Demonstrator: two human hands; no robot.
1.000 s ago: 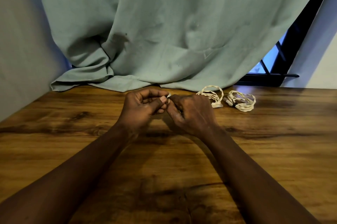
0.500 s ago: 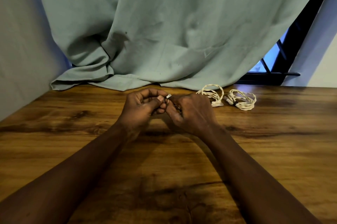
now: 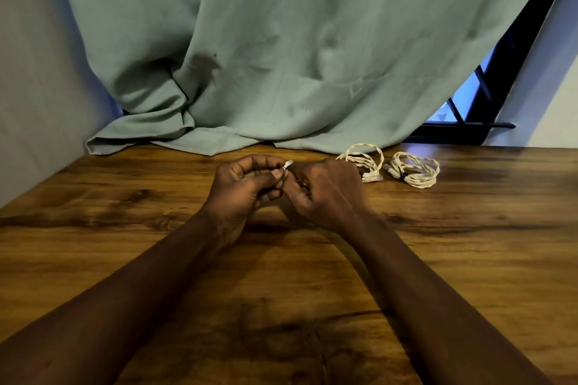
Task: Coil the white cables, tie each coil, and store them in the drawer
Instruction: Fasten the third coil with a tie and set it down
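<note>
A white cable (image 3: 288, 164) shows only as a short pale tip at the centre of the frame, where the two hands meet just above the table (image 3: 469, 243). The left hand (image 3: 247, 184) pinches that tip between thumb and forefinger. The right hand (image 3: 325, 190) is curled tight around what is probably the rest of the bundle, hidden in the fist, likely to keep the loops from springing apart while a tie goes on. Just right of the hands lie two finished coils, the nearer coil (image 3: 366, 162) and the farther coil (image 3: 414, 170) with a dark tie, parked aside for storing. Behind hangs a green curtain (image 3: 281, 56). No drawer is in view.
</note>
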